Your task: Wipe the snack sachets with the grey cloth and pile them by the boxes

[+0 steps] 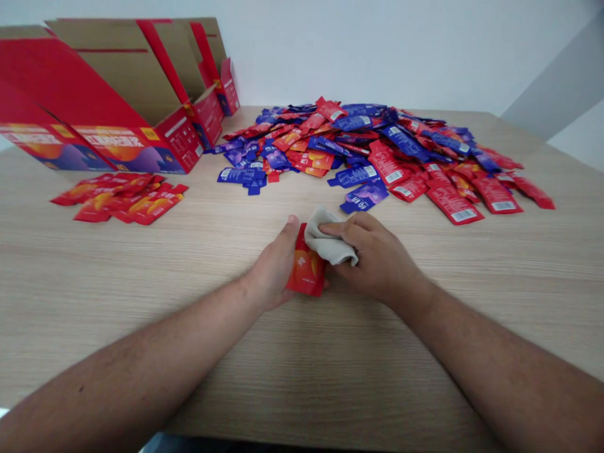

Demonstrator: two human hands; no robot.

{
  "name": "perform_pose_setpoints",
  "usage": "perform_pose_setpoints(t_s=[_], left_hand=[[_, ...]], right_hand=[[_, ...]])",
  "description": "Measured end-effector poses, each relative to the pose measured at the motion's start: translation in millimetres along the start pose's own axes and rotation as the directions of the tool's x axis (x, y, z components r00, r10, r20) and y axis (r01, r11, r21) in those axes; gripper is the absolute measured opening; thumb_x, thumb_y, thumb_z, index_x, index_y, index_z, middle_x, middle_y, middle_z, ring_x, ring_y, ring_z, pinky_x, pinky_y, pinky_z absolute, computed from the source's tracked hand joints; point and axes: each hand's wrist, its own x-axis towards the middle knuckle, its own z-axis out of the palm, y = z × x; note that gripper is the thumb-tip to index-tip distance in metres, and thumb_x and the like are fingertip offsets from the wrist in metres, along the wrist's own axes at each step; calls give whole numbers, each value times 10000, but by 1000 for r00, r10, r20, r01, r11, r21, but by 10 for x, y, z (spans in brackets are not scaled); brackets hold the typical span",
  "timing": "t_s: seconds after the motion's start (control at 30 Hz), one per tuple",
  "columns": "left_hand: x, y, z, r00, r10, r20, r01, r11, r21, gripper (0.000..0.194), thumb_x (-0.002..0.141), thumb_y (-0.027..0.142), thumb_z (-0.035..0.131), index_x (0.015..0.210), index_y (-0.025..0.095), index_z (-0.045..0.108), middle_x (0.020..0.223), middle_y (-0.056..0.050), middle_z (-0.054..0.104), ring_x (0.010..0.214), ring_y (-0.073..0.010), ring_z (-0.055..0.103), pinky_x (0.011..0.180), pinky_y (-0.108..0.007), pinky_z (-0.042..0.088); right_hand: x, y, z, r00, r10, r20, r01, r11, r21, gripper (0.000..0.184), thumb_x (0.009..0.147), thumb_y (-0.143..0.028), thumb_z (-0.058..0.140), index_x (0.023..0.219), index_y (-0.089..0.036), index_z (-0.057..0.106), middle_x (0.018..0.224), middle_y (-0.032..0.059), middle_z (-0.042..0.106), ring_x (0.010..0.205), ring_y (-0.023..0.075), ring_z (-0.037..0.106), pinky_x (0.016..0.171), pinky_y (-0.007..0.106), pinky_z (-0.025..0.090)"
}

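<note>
Left hand (271, 267) grips red sachet (306, 274), right hand (372, 258) curls its fingers over pale cloth (329, 242) pressed onto it, sachet pile (377, 148) well ahead on tabletop (377, 390).

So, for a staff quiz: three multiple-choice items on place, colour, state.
Where is the small red sachet heap?
A left of the big sachet heap
B in a box
C under a hand

What colours fill the big sachet heap?
A red, blue
B green, white
C black, yellow

The beige cloth is:
A alone on the table
B pressed on a red sachet
C in a box

A, beside the red cardboard boxes.
A, both show.
B, right hand presses it, left hand holds the sachet.
</note>
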Motion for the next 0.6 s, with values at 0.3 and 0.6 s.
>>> perform_pose_setpoints(t_s=[0.3, 0.6], left_hand=[[-2, -33, -30, 997, 14, 77, -19, 998, 65, 676, 1141, 630, 311, 1192, 127, 759, 839, -110, 787, 614, -206, 723, 600, -320, 610], [25, -69, -86, 998, 8, 61, -16, 991, 134, 668, 1132, 644, 332, 1086, 132, 757, 817, -113, 787, 604, -217, 730, 556, -329, 608]], right_hand=[[7, 2, -14, 1000, -3, -1, 3, 1000, 13, 490, 862, -190, 762, 1351, -186, 755, 1093, 121, 724, 999, 282, 684, 880, 424, 598], [13, 40, 14, 999, 2, -40, -1, 1000, 25, 496, 830, -145, 752, 1326, -164, 756, 1097, 133, 756, 1027, 299, 697, 910, 443, 612]])
